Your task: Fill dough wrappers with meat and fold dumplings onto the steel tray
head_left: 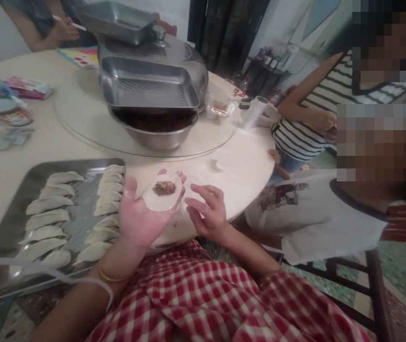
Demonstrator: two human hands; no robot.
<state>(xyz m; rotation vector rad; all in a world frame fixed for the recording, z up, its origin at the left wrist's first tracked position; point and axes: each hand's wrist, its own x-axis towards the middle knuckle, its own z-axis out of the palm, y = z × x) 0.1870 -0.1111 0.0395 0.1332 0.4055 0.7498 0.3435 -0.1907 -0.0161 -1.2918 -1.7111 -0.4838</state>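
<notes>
A round, flat dumpling wrapper (153,202) lies across the palm and fingers of my left hand (139,219), which is turned upward under it. A lump of brown-orange filling (165,188) sits on the wrapper's far half, and the wrapper is unfolded. Just to the right, my right hand (208,209) is held with curved fingers apart and nothing between them. Left of my hands, a metal tray (82,202) bears two columns of folded dumplings (49,205). Beyond them stands a metal bowl (160,137) of dark filling, partly covered by an empty-looking metal pan (149,88).
A glass turntable (82,118) carries the bowl and a large lidded pan (199,76). A jar (8,112) and packets (30,88) are at the left. A plastic-wrap roll (256,114) stands at the right, near two people; another person sits across the table.
</notes>
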